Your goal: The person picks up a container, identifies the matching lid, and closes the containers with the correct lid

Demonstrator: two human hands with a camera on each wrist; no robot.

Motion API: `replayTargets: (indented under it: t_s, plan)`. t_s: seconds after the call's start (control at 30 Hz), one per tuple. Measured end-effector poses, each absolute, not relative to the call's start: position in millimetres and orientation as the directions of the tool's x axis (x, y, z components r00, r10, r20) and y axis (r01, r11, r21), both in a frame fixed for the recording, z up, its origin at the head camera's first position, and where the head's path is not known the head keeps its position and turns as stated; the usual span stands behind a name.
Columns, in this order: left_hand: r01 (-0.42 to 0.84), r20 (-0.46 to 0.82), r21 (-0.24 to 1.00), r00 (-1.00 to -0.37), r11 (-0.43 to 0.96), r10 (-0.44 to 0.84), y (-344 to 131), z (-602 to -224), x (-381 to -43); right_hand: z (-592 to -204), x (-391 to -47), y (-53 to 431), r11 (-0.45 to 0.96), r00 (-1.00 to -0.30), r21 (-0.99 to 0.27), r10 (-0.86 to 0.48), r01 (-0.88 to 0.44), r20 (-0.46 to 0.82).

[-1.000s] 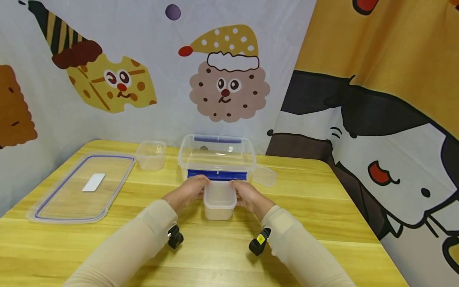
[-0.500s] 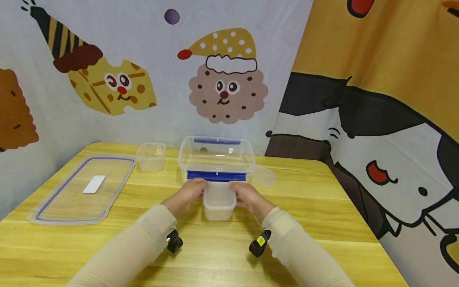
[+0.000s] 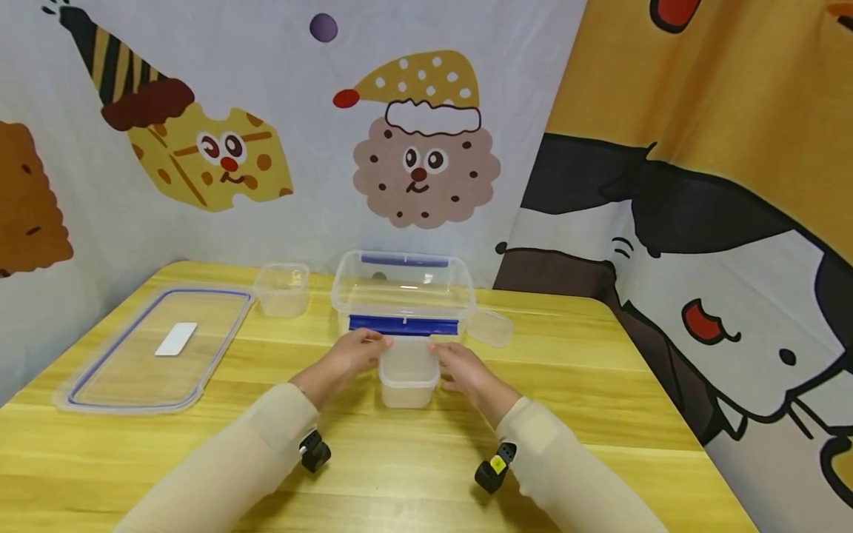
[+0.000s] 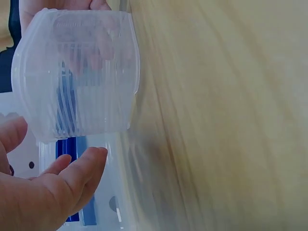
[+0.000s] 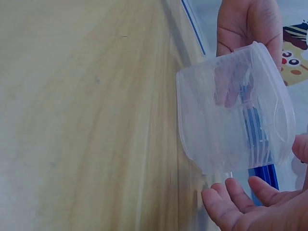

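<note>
— Tub stood on the table, before the larger box; what was your step?

— Placing it, I judged; your left hand and right hand flanked it, fingers loosely spread; thumb contact was hard to tell; your next move called for clearing both evenly.

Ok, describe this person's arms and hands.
The left sleeve and right sleeve are long, plain and cream. At the wrists sit a black left camera and a black right camera, the latter with a yellow patch. The left hand and right hand are bare, with no gloves or rings visible.
</note>
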State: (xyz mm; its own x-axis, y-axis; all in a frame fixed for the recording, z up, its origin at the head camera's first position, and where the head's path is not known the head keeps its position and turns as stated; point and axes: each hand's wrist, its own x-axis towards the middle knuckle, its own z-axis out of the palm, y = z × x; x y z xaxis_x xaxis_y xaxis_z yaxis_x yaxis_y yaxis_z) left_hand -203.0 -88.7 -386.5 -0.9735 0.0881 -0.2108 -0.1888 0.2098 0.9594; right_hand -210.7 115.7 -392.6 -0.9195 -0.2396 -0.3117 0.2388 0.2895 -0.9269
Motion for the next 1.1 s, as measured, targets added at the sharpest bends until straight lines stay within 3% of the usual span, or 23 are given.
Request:
replayTargets:
  t_s: [1.1]
  plan:
    - [-0.154, -0.21, 0.931, -0.967, 0.331, 0.141, -98.8, -382.9, -160.0, -388.1, -177.0, 131.0, 0.357, -0.933, -0.921, -0.25, 0.158, -0.257]
